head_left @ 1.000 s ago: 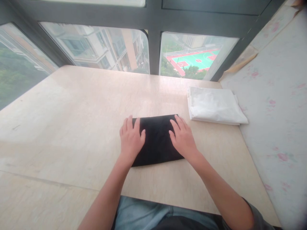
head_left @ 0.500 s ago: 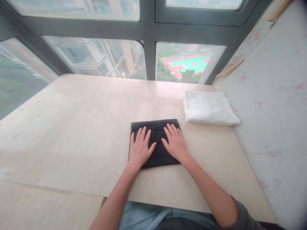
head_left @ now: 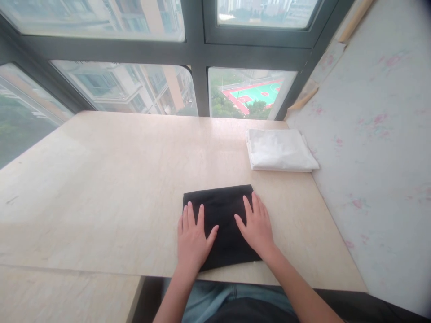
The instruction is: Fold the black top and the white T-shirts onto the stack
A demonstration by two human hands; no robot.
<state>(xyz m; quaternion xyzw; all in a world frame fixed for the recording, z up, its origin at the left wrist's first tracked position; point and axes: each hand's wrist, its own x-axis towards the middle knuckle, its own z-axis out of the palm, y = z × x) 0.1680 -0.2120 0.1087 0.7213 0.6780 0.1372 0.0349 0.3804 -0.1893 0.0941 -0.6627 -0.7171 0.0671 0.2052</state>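
Observation:
A folded black cloth lies flat near the front edge of the pale tabletop, forming a neat rectangle. Its exact kind does not show. My left hand rests on its left side, fingers spread and thumb pointing inward. Across from it, my right hand lies over the right edge of the cloth with the fingers apart. Both palms face down, and neither hand grips anything. The middle of the cloth shows between my thumbs.
Farther back on the tabletop, a folded white bundle lies near the flowered wall on the right. Grey-framed windows rise behind the table. Another pale surface adjoins at the lower left.
The black cloth sits nearer to my body, with both hands still on it. My right hand has shifted outward toward the cloth's right edge. The view has also shifted slightly.

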